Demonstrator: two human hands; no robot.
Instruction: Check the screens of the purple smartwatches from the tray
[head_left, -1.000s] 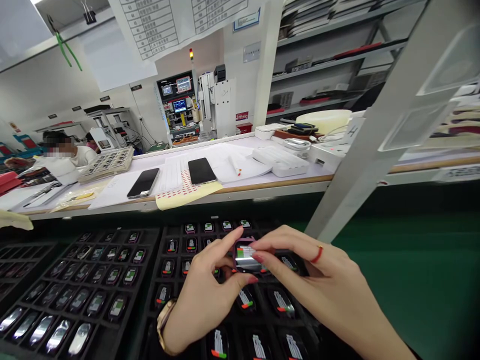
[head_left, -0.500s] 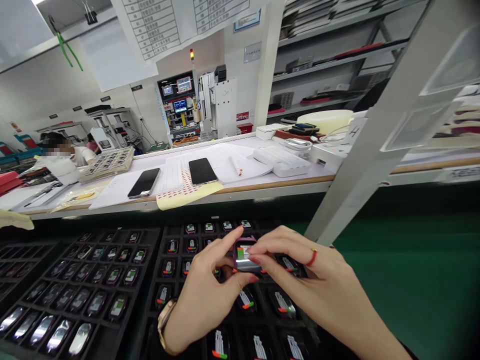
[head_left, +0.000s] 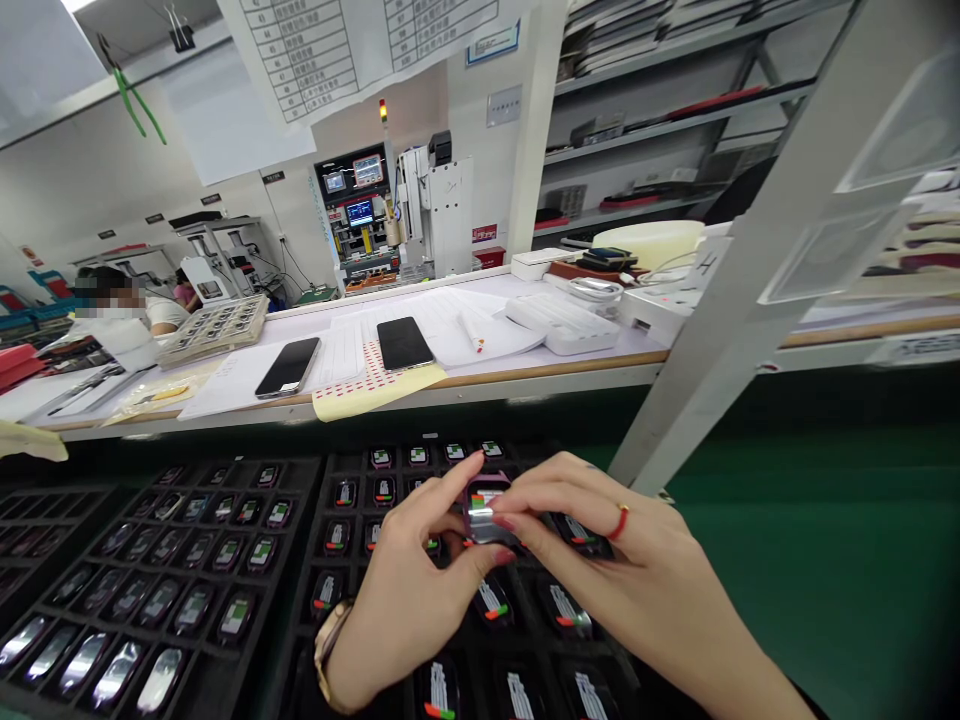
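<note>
Both hands up over the black compartmented tray [head_left: 352, 585] now. The left hand [head_left: 409, 595] and right hand [head_left: 600, 560] pinch a small purple-cased watch body with a glossy screen and protective film [head_left: 484, 505] between fingertips, lifted just above the tray's filled pockets. It looks light, rigid and slick-faced, probably easily smudged; best gripped by its side edges, as the closed fingertips do here.

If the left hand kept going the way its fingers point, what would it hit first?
Probably the small device it already pinches with the right hand. The left hand points up and right; past the device come the tray's far pockets, though depth is unclear.
</note>
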